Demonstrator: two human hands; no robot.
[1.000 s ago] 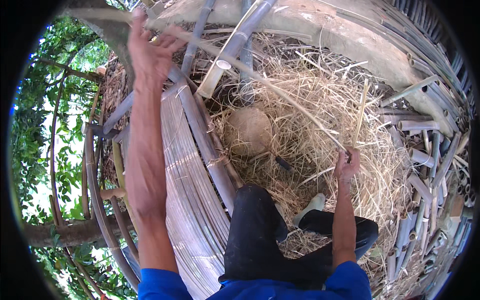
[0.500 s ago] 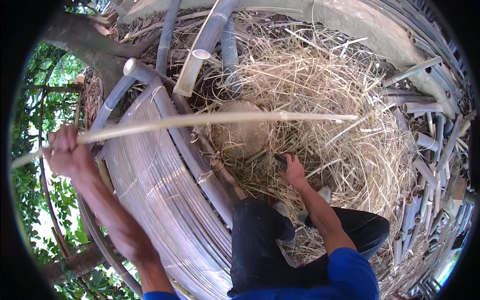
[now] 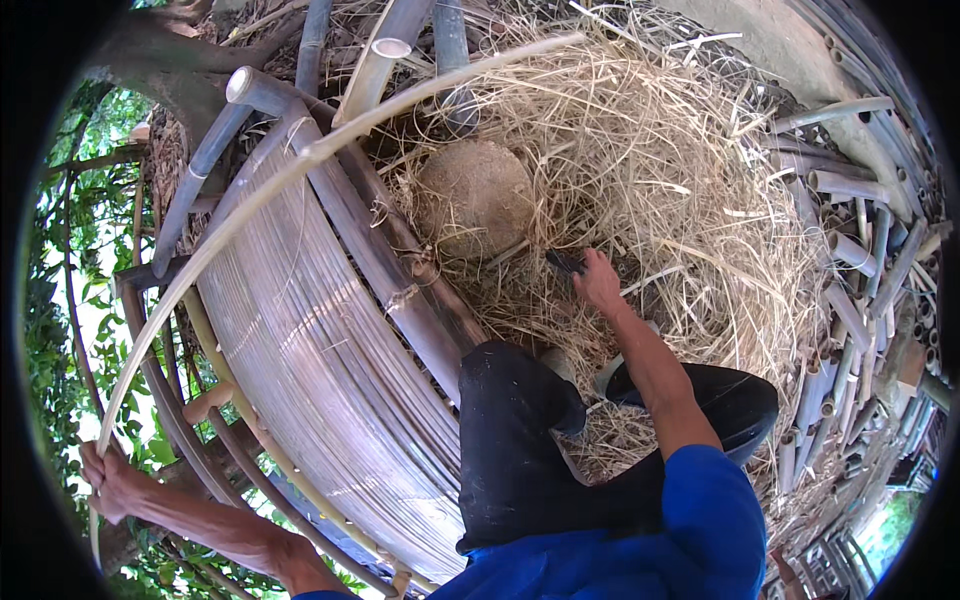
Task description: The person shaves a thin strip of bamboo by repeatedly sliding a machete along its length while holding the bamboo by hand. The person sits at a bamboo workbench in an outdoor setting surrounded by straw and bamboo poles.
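Note:
My left hand [image 3: 118, 484], out at the far left, is closed around a long pale bamboo strip [image 3: 312, 154]. From there the strip slants up across the picture, its far tip above the heap of shavings. Closed on a short dark object, my right hand [image 3: 600, 282] is low over the ground in front of my knees. The black piece [image 3: 567, 262] sticks out to the left of the fingers and looks like a tool handle; its kind is unclear. Just beyond it stands a round wooden block [image 3: 475, 195].
A slatted bamboo bench [image 3: 330, 320] runs along my left side. Curly bamboo shavings [image 3: 650, 130] cover the ground ahead and to the right. Cut bamboo poles [image 3: 850, 185] are stacked at the right, and more bamboo lengths [image 3: 395, 35] jut in at the top.
My left hand has moved down, swinging the bamboo strip from nearly level to a steep slant with its tip farther up. My right hand stays near the block, still holding the dark object.

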